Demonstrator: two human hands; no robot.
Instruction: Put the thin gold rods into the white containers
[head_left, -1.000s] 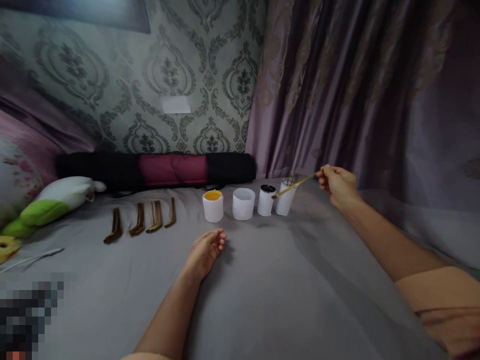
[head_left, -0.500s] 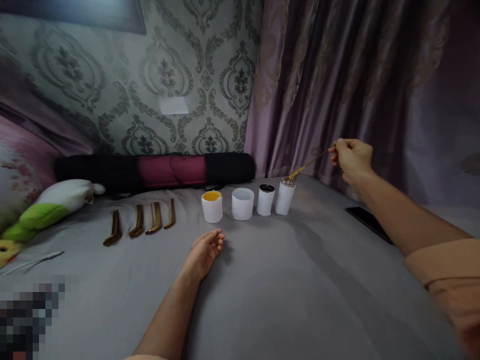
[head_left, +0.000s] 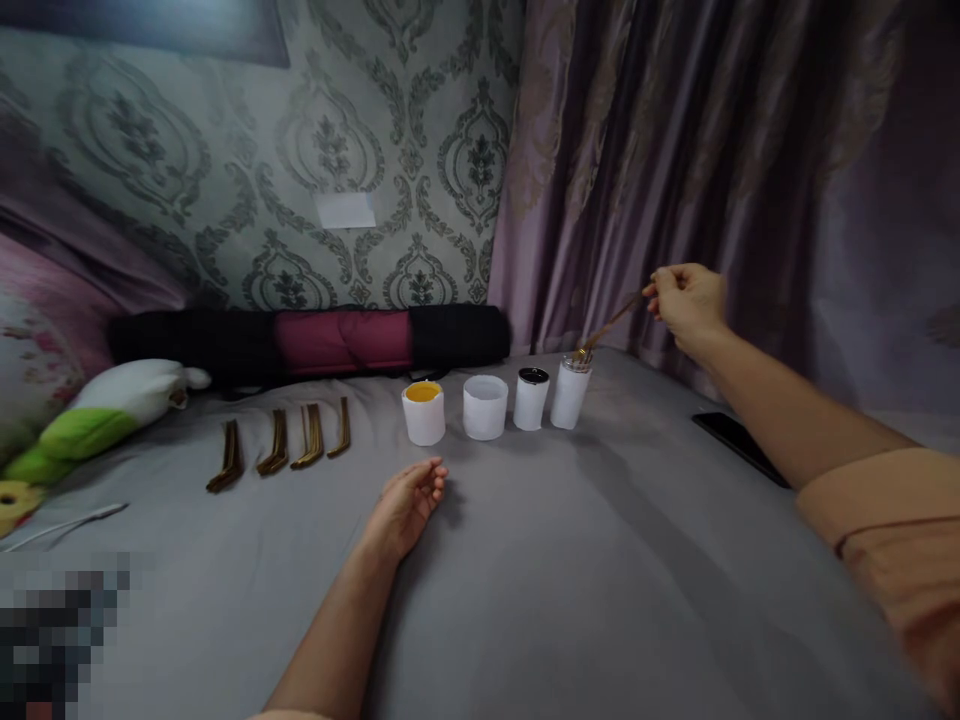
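Stick (head_left: 615, 322) slants from the right hand (head_left: 690, 302), pinched by its upper end apparently so its lower tip meets the mouth of the tall white cup (head_left: 571, 398) toward the grey sheet's (head_left: 540, 580) far edge, while the left hand (head_left: 409, 500), loosely curled, holds nothing.

2 forearms (head_left: 337, 610) outstretched, left hand (head_left: 406, 503) loosely curled, right hand (head_left: 690, 303) raised, pinching

The grey-green damask-papered wall (head_left: 420, 100) is marked w/ dark motifs; 1 white rect. plate (head_left: 346, 211) is set on it, & 1 dark rect. panel (head_left: 135, 28) is cut off at top L. Shiny purple patterned curtains (head_left: 637, 170) are hung at R. Wrinkled grey cloth (head_left: 525, 570) is spread below. Room dimly lit; pale glow seen on panel.
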